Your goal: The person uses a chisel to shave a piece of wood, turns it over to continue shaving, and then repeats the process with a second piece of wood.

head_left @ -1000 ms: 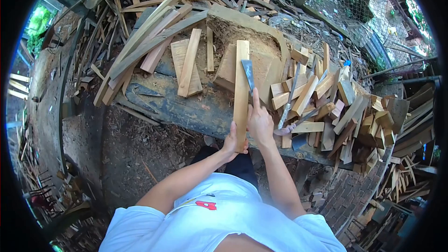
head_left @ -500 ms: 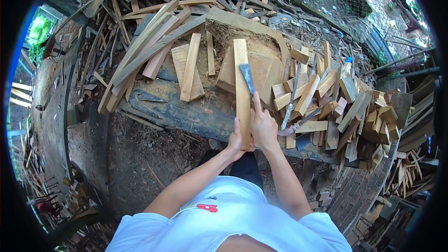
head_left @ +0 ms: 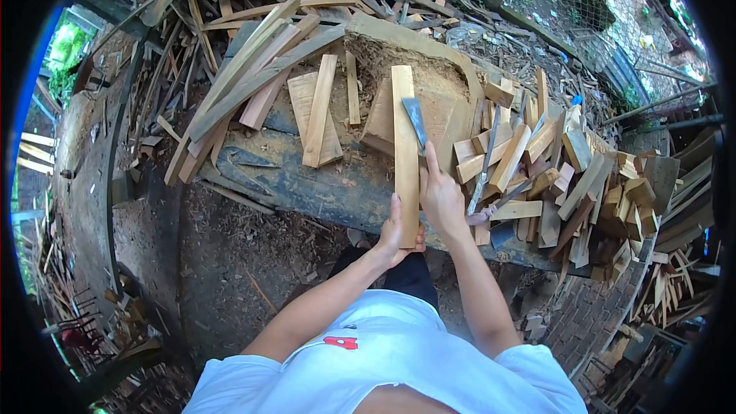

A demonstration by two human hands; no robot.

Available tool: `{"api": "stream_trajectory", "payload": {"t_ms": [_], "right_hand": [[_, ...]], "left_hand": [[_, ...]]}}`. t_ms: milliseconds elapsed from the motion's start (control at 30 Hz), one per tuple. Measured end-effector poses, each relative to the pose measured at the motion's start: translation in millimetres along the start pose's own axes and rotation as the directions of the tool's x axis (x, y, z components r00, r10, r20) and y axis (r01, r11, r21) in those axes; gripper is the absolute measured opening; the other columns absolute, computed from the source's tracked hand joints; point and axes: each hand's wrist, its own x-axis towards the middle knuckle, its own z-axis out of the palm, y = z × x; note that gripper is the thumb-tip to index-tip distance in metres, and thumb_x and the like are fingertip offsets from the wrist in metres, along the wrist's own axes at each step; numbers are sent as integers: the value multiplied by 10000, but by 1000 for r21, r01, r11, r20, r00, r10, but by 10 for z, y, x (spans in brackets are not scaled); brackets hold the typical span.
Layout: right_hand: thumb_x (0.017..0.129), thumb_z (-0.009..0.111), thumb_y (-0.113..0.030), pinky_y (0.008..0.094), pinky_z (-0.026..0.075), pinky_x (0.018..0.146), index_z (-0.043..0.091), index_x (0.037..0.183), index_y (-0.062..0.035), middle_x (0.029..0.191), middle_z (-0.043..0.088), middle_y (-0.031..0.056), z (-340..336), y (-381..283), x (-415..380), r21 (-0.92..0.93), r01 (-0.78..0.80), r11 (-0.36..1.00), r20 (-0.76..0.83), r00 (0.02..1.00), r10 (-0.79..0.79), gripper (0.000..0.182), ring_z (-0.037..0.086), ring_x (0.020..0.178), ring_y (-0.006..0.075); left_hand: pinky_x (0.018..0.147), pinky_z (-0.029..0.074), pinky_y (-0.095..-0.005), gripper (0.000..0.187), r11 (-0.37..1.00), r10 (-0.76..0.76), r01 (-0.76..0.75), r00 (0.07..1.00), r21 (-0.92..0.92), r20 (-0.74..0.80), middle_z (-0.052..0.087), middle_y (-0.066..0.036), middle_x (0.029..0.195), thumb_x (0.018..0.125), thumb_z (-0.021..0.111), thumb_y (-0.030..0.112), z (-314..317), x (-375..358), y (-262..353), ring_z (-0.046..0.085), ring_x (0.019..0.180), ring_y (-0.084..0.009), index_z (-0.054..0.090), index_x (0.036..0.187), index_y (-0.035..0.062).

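A long pale wooden strip stands nearly upright in view, its far end over a wooden block on the bench. My left hand is wrapped round its near end, fingertips showing on the right side. My right hand grips a flat-bladed tool, its dark metal blade flaring toward the tip like a chisel's. The index finger stretches along the tool; its handle is hidden in the hand. The blade lies across the strip's right edge, near the far end.
The worn bench carries loose wood pieces and a hollowed wooden block. Cut offcuts crowd its right side, with a long metal blade among them. Long planks lean at the left.
My right hand has drawn back slightly from the strip, toward the right, with the tool. The blade sits a little farther right on the wood. My left hand keeps its hold.
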Motion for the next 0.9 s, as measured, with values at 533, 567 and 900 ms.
{"api": "stream_trajectory", "payload": {"t_ms": [533,567,900], "right_hand": [[873,664,-266,287,444,383,497,1292,-81,638,520,23,-197,413,1069,764,-358,537,316,933,174,488,497,412,118],[873,664,-266,287,444,383,497,1292,-81,638,520,23,-177,458,1065,760,-367,536,325,929,176,488,497,412,118],[851,657,-244,435,575,766,478,1260,-107,1112,570,38,-379,665,840,938,-305,164,313,949,-25,468,606,955,160]], "left_hand": [[468,361,-264,738,993,-86,68,975,93,207,413,-27,644,934,176,728,-743,-380,325,403,517,-127,464,1194,101],[464,356,-261,736,987,-127,97,962,131,241,410,-25,640,941,164,718,-847,-467,350,400,514,-123,465,1195,96],[380,415,-275,826,836,-456,340,867,432,200,526,-84,628,951,65,682,-1261,-1204,841,465,437,-132,429,1319,38]]}}
